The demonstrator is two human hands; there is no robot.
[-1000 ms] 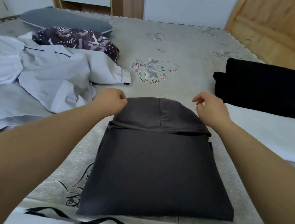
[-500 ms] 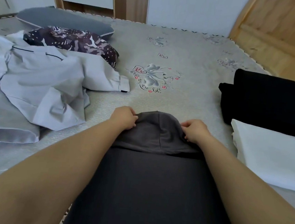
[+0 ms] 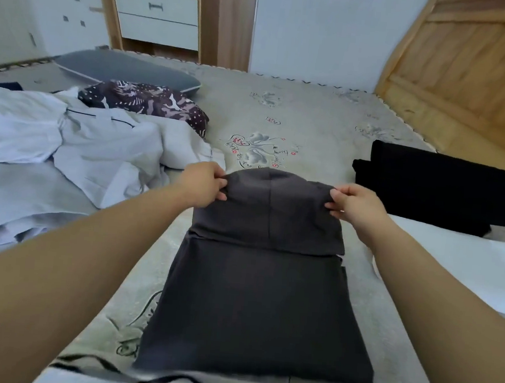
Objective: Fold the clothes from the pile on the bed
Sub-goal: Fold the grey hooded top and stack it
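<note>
I see the dark grey hoodie [image 3: 259, 308] flat on the bed [image 3: 326, 130] in front of me; my left hand [image 3: 204, 187] and right hand [image 3: 357, 205] each pinch a top corner of its hood [image 3: 269, 211], lifting it slightly.

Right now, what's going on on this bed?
A person is folding a dark grey hoodie laid flat on the bed. The left hand and the right hand each pinch a side of its hood, lifted at the far end. A black folded garment and a white folded one lie to the right; unfolded pale clothes wait on the left.
</note>
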